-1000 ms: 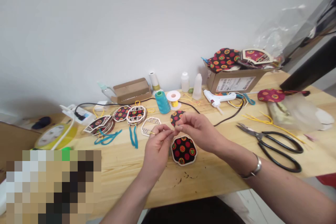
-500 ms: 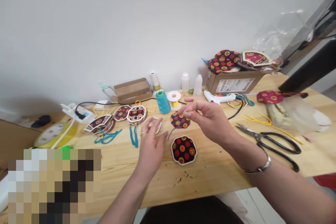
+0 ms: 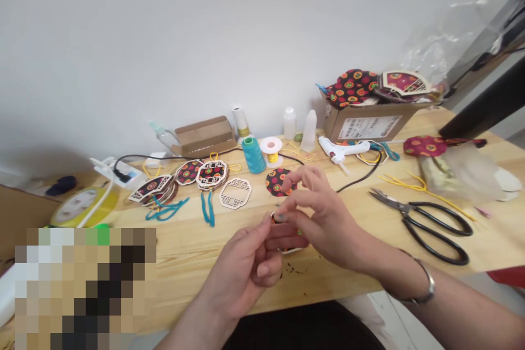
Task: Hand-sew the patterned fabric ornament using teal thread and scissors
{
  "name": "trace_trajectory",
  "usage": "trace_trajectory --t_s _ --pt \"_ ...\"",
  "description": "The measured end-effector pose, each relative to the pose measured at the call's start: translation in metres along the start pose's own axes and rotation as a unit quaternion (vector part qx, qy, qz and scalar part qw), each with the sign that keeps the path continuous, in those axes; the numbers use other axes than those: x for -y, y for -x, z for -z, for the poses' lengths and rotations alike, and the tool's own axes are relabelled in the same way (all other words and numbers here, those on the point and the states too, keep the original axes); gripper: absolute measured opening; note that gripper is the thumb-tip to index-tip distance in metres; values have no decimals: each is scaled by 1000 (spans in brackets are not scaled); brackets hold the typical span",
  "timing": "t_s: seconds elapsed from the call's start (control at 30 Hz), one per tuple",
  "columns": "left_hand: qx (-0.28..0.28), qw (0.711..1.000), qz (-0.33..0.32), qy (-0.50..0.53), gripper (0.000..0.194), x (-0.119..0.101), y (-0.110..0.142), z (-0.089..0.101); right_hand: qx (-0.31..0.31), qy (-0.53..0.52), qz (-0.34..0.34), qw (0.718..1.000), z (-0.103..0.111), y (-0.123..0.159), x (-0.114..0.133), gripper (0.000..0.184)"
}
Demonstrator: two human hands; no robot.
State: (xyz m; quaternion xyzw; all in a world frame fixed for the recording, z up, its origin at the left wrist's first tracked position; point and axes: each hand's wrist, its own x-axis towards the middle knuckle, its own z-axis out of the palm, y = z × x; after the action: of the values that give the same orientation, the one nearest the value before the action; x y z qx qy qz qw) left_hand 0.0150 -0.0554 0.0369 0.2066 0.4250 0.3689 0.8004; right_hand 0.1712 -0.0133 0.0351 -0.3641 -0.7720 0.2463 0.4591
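Observation:
Both hands meet over the front middle of the table. My left hand [image 3: 248, 262] has its thumb and forefinger pinched together, with a small bit of teal cord [image 3: 280, 218] at the tips. Close against it, my right hand [image 3: 328, 219] bends its thumb and forefinger in to the same cord. Most of the cord is hidden by fingers. Under the hands lies a black floral fabric piece with a pale wooden rim [image 3: 292, 250], largely covered. Just behind is a round floral fabric piece [image 3: 276, 181]. A bare wooden lattice frame [image 3: 237, 193] lies to the left.
Black-handled scissors [image 3: 435, 221] lie at right, below yellow cords [image 3: 422, 186]. A white glue gun [image 3: 342, 149], a teal thread cone [image 3: 254, 156] and a yellow spool [image 3: 271, 149] stand behind. Finished ornaments [image 3: 212, 175] lie left; a full cardboard box [image 3: 365, 123] stands at back right.
My left hand has left the lattice frame and moved right and nearer. My right hand has come down to meet it, bringing the cord over the rimmed fabric piece.

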Motion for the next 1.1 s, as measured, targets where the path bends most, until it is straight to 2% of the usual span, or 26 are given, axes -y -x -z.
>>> trace_trajectory --t_s 0.1,0.23,0.6,0.8,1.1 --pt "-3 999 -2 32 16 1 -3 3 27 38 21 999 -2 22 8 21" --pt "-11 1000 -4 6 14 4 -8 7 64 38 15 997 -4 45 15 23" --pt "-102 989 -89 -53 18 2 -28 18 125 -4 -27 992 -8 74 23 20" --pt "-88 987 -126 -51 17 1 -30 21 159 -30 -63 985 -11 81 19 19" --pt "-70 993 -95 15 9 -8 -31 17 238 -49 -91 966 -15 84 18 16"
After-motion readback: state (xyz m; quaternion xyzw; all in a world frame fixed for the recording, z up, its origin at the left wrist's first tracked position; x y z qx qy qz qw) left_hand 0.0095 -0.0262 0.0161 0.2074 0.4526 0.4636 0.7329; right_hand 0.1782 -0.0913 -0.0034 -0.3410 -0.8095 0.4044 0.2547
